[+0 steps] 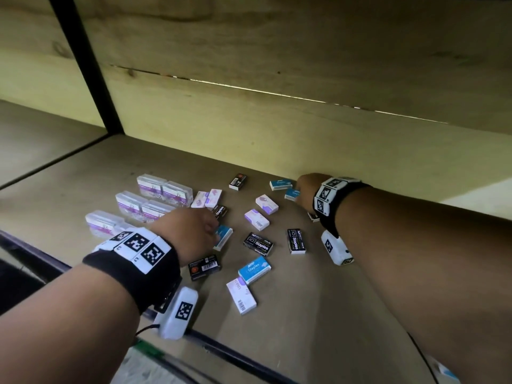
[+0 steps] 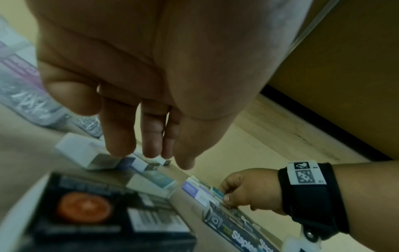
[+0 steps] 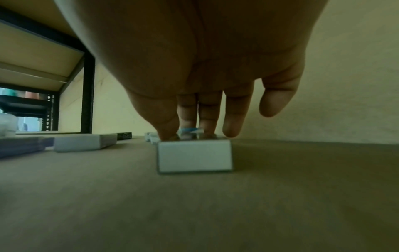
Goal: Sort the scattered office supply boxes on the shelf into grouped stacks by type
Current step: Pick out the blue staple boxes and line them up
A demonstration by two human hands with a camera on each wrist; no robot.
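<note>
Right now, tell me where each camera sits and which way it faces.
Head: above, facing down at boxes scattered on the shelf; left hand and right hand show.
Left wrist: under the left hand, facing along its straight fingers; right hand beyond.
Right wrist: low over the board, facing along fingers gripping a blue box.
Shared: all show the right hand.

This looks like a storeroom or stockroom for office goods. A wide board shelf (image 1: 83,184) with a black metal upright (image 1: 83,65) at the upper left of the head view, and another board deck overhead, form industrial racking. At the left edge of the right wrist view a second black rack with punched slots (image 3: 48,112) stands beyond. Small retail staple boxes (image 1: 258,243) in black, blue and purple lie scattered mid-frame, beside clear plastic cases (image 1: 163,189) in rows.
</note>
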